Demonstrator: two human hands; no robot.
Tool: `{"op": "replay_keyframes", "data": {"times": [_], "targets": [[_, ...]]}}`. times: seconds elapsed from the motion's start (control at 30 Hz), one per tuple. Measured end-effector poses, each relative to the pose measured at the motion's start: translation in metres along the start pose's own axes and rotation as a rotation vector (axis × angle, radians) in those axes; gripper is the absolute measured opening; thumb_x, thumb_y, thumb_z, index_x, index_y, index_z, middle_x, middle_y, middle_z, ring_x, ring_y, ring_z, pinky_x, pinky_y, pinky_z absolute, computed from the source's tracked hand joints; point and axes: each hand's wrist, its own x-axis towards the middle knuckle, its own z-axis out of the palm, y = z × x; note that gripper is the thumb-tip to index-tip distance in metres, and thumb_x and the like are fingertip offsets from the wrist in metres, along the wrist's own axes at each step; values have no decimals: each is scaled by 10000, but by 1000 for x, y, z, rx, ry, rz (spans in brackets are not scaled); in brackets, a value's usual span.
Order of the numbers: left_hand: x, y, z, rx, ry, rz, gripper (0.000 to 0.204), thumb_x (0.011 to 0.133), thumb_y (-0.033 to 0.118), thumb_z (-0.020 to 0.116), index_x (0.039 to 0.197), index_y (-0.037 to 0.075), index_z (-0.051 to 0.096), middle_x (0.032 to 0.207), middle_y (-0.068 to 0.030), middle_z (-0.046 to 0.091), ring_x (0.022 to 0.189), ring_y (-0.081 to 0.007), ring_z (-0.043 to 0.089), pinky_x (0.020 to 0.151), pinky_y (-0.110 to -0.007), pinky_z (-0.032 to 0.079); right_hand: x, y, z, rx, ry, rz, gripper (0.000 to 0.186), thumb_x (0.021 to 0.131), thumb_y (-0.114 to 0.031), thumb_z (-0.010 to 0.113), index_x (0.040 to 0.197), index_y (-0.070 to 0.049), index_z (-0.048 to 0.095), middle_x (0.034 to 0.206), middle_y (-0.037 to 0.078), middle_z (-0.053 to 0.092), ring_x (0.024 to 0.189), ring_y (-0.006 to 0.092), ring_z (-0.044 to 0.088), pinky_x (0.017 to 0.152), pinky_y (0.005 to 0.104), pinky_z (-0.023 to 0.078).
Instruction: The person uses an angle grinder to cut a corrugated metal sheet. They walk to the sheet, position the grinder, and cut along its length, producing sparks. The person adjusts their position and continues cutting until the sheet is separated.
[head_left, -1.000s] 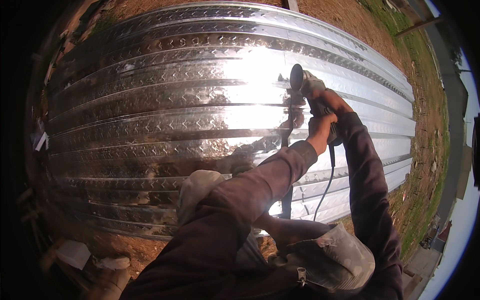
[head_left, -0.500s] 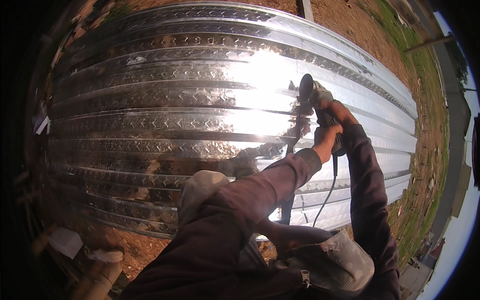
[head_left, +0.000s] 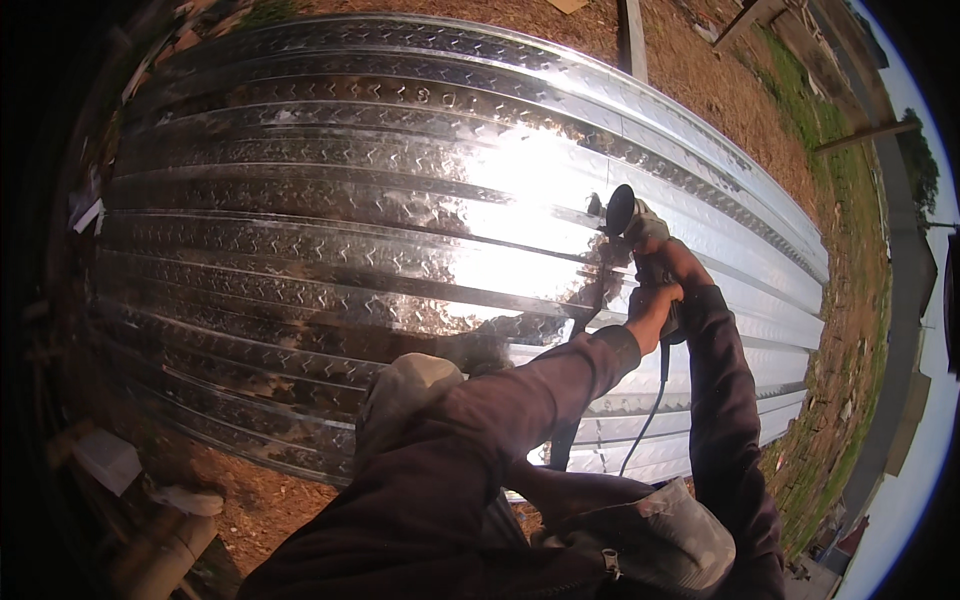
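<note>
An angle grinder [head_left: 648, 232] is held over the sheets, its dark round disc [head_left: 620, 211] standing nearly upright at the far end. My left hand [head_left: 655, 308] is closed around the rear of the grinder's body. Farther forward, my right hand [head_left: 684, 263] wraps the body just behind the head. A black cord [head_left: 657, 400] trails from the tool toward my legs. Below the disc lies the shiny ribbed metal sheeting [head_left: 300, 240], crossed by a dark line running toward me. Whether the disc touches the metal, I cannot tell in the glare.
My bent knees [head_left: 405, 385] press close to the near part of the sheeting. Wood chips [head_left: 265, 510] cover the ground around it. A wooden post [head_left: 632, 40] stands at the far edge. At the lower left lie a white block [head_left: 108, 461] and a log-like piece [head_left: 165, 560].
The grinder, held in both hands, has come slightly nearer to me. The view has shifted a little, so the sheeting sits lower in it.
</note>
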Motion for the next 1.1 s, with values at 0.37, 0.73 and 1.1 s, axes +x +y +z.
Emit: {"op": "replay_keyframes", "data": {"times": [0.37, 0.73, 1.1], "targets": [[4, -2, -1, 29, 30, 41, 335, 717, 231, 719, 930, -17, 645, 812, -85, 627, 711, -183, 622, 629, -320, 504, 18, 17, -11, 73, -21, 34, 273, 799, -225, 636, 999, -39, 626, 851, 55, 619, 710, 185, 578, 654, 329, 480], [4, -5, -5, -19, 20, 43, 297, 738, 247, 719, 902, 9, 650, 784, -65, 613, 687, -165, 610, 619, -317, 502, 12, 8, -2, 97, -47, 21, 276, 803, -226, 629, 1003, -36, 623, 852, 54, 619, 712, 185, 581, 656, 328, 485], [10, -14, -12, 18, -14, 40, 292, 746, 247, 725, 929, 30, 655, 836, -69, 647, 719, -170, 627, 631, -330, 496, 11, 12, -4, 89, -63, 31, 269, 806, -220, 625, 1001, -35, 621, 854, 54, 618, 710, 184, 583, 652, 328, 488]]}}
